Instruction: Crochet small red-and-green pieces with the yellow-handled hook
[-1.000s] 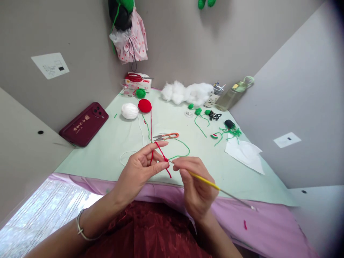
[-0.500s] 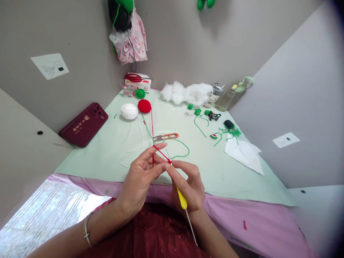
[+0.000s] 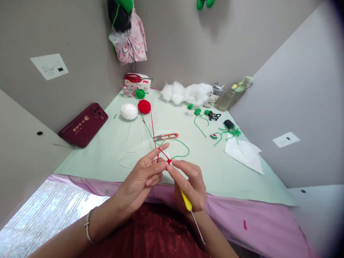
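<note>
One small red piece [image 3: 169,162] is pinched by the left hand [image 3: 142,175] over the table [image 3: 242,186], apparently mid-stitch on a crochet hook [image 3: 186,201] gripped by the right hand [image 3: 192,184]; taut yarn [image 3: 153,125] seems needed next.

I'm standing by a snug craft nook, closed in by smooth grey panel walls [image 3: 172,43]. The flat pale green desktop [image 3: 102,157] carries a round white yarn ball [image 3: 129,111], a round red yarn ball [image 3: 144,106], fluffy white fibre stuffing [image 3: 174,94] and orange-handled metal thread snips [image 3: 166,136]. Whether it's in a home or workplace, I can't tell.
</note>
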Demonstrator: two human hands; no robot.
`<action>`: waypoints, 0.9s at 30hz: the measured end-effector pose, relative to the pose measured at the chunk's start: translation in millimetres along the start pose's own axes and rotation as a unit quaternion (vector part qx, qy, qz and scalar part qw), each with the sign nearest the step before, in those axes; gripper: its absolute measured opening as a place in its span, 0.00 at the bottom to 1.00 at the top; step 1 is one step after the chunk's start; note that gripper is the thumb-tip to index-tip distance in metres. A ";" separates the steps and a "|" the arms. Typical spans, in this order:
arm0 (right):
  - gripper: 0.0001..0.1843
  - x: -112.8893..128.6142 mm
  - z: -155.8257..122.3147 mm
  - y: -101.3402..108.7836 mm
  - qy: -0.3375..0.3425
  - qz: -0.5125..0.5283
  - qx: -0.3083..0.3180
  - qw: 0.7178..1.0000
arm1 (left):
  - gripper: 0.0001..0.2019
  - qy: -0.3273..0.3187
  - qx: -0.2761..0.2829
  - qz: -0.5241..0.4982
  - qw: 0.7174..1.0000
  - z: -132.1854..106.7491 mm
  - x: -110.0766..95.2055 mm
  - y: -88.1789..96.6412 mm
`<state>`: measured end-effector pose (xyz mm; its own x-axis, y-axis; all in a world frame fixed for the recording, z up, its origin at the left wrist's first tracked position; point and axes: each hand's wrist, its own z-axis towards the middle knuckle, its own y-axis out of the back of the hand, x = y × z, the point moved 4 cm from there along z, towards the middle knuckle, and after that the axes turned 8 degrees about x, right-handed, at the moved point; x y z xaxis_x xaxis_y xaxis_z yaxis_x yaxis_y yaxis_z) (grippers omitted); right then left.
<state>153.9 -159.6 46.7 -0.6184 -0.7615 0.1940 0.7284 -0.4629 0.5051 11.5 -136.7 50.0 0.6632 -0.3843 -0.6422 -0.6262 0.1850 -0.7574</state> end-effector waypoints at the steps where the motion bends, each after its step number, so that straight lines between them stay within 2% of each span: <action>1: 0.27 1.4 1.7 2.5 0.010 -0.006 0.003 1.000 | 0.27 -0.002 -0.004 -0.007 1.000 -0.9 -0.2 -0.3; 6: 0.25 5.7 5.3 9.7 0.052 -0.020 -0.001 0.998 | 0.24 0.031 0.005 -0.011 0.999 -3.8 -0.5 -3.8; 14: 0.25 -0.8 -0.8 -1.3 -0.058 0.134 -0.016 0.989 | 0.33 -0.056 -0.028 0.060 0.996 -2.5 -9.5 -3.4; 22: 0.24 5.0 2.1 2.3 -0.058 0.144 -0.039 0.987 | 0.34 -0.085 -0.051 0.060 0.993 -1.4 -8.2 0.0; 27: 0.24 3.4 -1.2 2.1 -0.053 0.159 -0.034 0.985 | 0.35 -0.063 -0.044 0.055 0.996 -1.4 -9.8 -1.1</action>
<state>153.7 -163.7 47.4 -0.3795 -0.8236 0.4215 0.9065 -0.2400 0.3473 5.1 -134.4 57.3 0.6321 -0.2482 -0.7341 -0.7270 0.1377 -0.6726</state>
